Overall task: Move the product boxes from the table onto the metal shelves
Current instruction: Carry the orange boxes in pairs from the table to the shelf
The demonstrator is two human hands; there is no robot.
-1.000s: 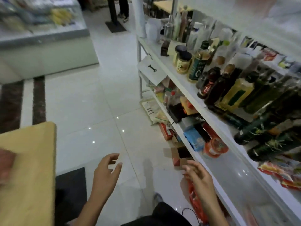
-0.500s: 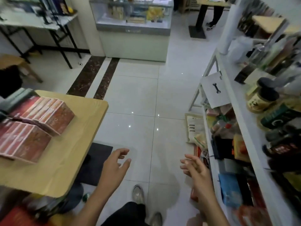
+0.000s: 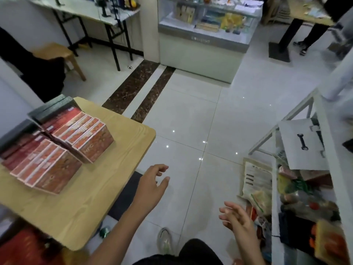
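I see glossy white floor tiles (image 3: 191,115) mid frame, two dark marble strips (image 3: 131,87) running toward a glass display counter (image 3: 198,58) top center. White folding table (image 3: 86,6) upper left, wooden stool (image 3: 53,51) below it.

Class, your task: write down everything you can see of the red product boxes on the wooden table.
The red product boxes look like closed cardboard cartons, red-orange with pale edges. They stand packed side by side in two rows, the farther row's end face printed NFC. Darker grey boxes lie behind them. All rest on the light wooden table; the left hand hovers beside the table, touching none.
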